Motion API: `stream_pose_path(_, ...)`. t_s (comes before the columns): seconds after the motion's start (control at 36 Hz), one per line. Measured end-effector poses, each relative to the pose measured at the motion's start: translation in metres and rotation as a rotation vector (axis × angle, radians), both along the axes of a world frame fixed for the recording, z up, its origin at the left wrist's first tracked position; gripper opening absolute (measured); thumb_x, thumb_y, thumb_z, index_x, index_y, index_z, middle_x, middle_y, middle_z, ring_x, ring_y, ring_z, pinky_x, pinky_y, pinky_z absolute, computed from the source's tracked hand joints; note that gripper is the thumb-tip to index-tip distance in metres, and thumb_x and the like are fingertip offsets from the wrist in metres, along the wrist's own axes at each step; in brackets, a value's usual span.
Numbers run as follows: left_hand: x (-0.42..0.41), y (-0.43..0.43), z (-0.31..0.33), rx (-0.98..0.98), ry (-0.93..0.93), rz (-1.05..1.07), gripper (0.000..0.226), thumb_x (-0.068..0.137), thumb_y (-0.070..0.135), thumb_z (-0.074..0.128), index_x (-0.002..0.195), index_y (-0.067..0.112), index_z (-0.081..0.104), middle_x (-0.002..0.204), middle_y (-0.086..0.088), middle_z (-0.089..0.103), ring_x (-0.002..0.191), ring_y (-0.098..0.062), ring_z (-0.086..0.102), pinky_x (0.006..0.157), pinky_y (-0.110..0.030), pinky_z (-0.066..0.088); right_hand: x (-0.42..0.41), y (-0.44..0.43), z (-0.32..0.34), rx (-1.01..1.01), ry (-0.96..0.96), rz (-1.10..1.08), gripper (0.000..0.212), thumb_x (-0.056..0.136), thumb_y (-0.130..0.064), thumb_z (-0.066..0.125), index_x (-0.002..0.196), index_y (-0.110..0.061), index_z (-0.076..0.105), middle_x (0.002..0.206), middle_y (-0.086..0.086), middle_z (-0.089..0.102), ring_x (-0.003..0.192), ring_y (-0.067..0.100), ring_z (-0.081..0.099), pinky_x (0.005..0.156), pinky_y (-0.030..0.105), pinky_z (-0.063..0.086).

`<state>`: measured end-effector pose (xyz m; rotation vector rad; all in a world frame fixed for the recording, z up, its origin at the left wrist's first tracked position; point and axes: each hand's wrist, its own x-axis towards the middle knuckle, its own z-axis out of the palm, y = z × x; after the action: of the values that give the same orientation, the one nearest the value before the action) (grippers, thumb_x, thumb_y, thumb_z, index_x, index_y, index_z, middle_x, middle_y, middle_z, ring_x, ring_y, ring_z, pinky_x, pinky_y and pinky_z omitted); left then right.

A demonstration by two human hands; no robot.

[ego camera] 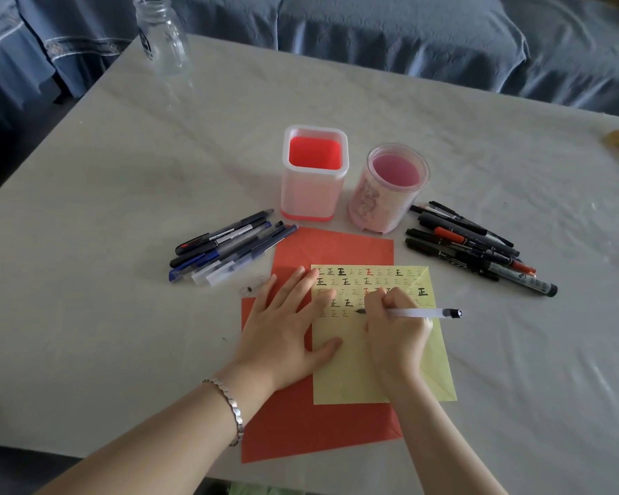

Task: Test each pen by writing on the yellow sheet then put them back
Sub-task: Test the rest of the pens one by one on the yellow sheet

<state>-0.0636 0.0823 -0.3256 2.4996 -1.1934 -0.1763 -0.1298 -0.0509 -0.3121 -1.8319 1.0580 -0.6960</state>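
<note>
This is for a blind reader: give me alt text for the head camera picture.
A right hand writes with a clear pen on a yellow sheet of test marks; the left hand lies flat on it and the red paper beneath. Behind stand a square holder and a round holder, pens piled to their left, markers to their right.

Two pen holders, two paper sheets, two pen heaps, one bottle, one held pen.

Yellow sheet under left hand: matt paper, red sheet beneath alike. Pen in right hand: frosted plastic barrel. Bench: creased pale cloth. Holders beyond hands: frosted plastic. Left-wrist bracelet: shiny metal.
</note>
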Motion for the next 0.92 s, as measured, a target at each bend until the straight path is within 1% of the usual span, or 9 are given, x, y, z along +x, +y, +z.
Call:
stream_pose_path(0.14,0.0002,-0.0005,-0.0001,0.001,-0.004,0.0,0.061,0.081,0.066,0.036,0.132,0.033,0.044,0.148,-0.001,0.035,0.14,-0.015,0.019,0.111,-0.04,0.002,-0.0016,0.0003,0.0011,0.029,-0.016,0.013,0.041,0.075,0.002,0.058,0.047,-0.01,0.03,0.046,0.006,0.028,0.046,0.011,0.025,0.043,0.022,0.017)
stream_pose_path(0.22,0.0002,-0.0003,-0.0006,-0.002,-0.013,0.0,0.061,0.081,0.066,0.037,0.131,0.033,0.045,0.147,-0.002,0.037,0.139,-0.015,0.02,0.111,-0.04,0.004,-0.001,0.0,0.0018,0.047,-0.023,-0.004,0.041,0.076,0.002,0.058,0.047,-0.01,0.031,0.045,0.003,0.025,0.046,0.01,0.024,0.043,0.021,0.016)
stream_pose_path(0.36,0.0003,-0.0004,-0.0014,-0.011,-0.015,-0.001,0.06,0.081,0.065,0.037,0.131,0.032,0.045,0.146,-0.003,0.038,0.139,-0.016,0.021,0.111,-0.04,0.005,-0.0007,-0.0011,-0.0006,-0.002,-0.018,0.016,0.045,0.076,0.001,0.059,0.046,-0.014,0.029,0.044,0.005,0.028,0.046,0.011,0.026,0.044,0.024,0.018)
stream_pose_path(0.47,0.0005,-0.0005,-0.0014,-0.013,-0.011,0.004,0.061,0.081,0.066,0.036,0.131,0.033,0.045,0.147,-0.002,0.036,0.139,-0.014,0.019,0.111,-0.04,0.005,-0.0004,-0.001,-0.0014,0.015,-0.009,0.0,0.045,0.077,0.0,0.059,0.046,-0.015,0.03,0.046,0.008,0.031,0.047,0.012,0.025,0.046,0.028,0.02)
stream_pose_path(0.53,0.0003,-0.0008,-0.0007,-0.011,-0.009,0.005,0.061,0.081,0.066,0.036,0.131,0.033,0.045,0.147,-0.002,0.036,0.139,-0.015,0.019,0.111,-0.04,0.004,-0.0006,-0.0012,-0.0002,0.023,-0.02,-0.003,0.046,0.077,-0.001,0.059,0.046,-0.015,0.029,0.047,0.008,0.03,0.049,0.016,0.026,0.047,0.027,0.02)
stream_pose_path(0.61,0.0003,-0.0007,-0.0003,-0.011,-0.005,0.002,0.061,0.081,0.066,0.036,0.133,0.033,0.044,0.149,-0.002,0.033,0.14,-0.014,0.015,0.112,-0.039,0.001,-0.0007,-0.0019,0.001,0.052,-0.023,-0.013,0.046,0.077,-0.002,0.058,0.046,-0.016,0.027,0.047,0.005,0.026,0.05,0.014,0.024,0.049,0.027,0.019)
stream_pose_path(0.72,0.0003,-0.0005,0.0002,-0.008,0.001,0.0,0.061,0.081,0.066,0.035,0.133,0.033,0.043,0.149,-0.002,0.033,0.14,-0.013,0.013,0.112,-0.039,-0.001,-0.0002,-0.0021,0.0005,0.046,0.009,0.014,0.041,0.078,-0.005,0.059,0.049,-0.012,0.031,0.049,0.009,0.03,0.051,0.018,0.027,0.049,0.027,0.021)
stream_pose_path(0.83,-0.0001,-0.0004,0.0013,-0.006,0.006,-0.004,0.063,0.082,0.066,0.034,0.134,0.034,0.042,0.15,-0.001,0.031,0.14,-0.011,0.01,0.112,-0.038,-0.002,-0.0004,-0.0014,0.0005,0.038,0.003,0.027,0.042,0.077,-0.003,0.06,0.048,-0.012,0.031,0.047,0.009,0.031,0.049,0.017,0.027,0.046,0.027,0.021)
stream_pose_path(0.92,0.0,-0.0006,0.0018,-0.006,0.007,-0.004,0.063,0.081,0.066,0.033,0.135,0.034,0.041,0.151,0.0,0.028,0.14,-0.011,0.008,0.112,-0.038,-0.004,-0.0007,-0.0008,0.0009,0.034,-0.011,0.022,0.045,0.076,0.0,0.059,0.046,-0.015,0.028,0.045,0.004,0.028,0.046,0.01,0.024,0.044,0.026,0.019)
